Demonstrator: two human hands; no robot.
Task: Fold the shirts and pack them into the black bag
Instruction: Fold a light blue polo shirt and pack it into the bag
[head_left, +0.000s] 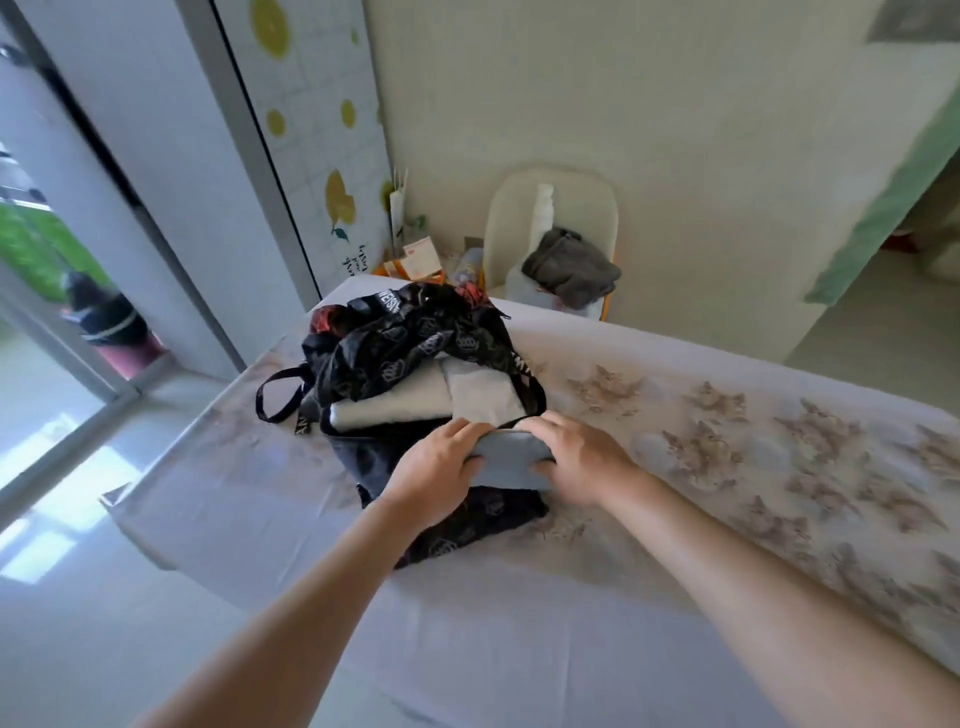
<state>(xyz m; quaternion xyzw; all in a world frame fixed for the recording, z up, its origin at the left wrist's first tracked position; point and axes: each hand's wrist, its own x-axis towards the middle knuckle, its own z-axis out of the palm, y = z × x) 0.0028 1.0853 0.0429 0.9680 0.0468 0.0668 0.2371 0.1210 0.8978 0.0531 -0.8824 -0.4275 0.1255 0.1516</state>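
Note:
A black bag (415, 338) with a white crown pattern lies open on the bed, its flap thrown back. Inside it lie two folded white shirts (395, 400) side by side. At the bag's near rim, a folded light blue shirt (511, 462) is held between both hands. My left hand (436, 467) grips its left end, fingers curled over the top edge. My right hand (582, 462) grips its right end. The blue shirt rests over the bag's near wall, partly hidden by my fingers.
The bed (519, 623) carries a pale sheet with brown leaf prints to the right. A white chair (550, 208) with a grey garment (571, 267) stands beyond the bed. A glass door (67, 312) is at the left, small items (415, 260) by the wall.

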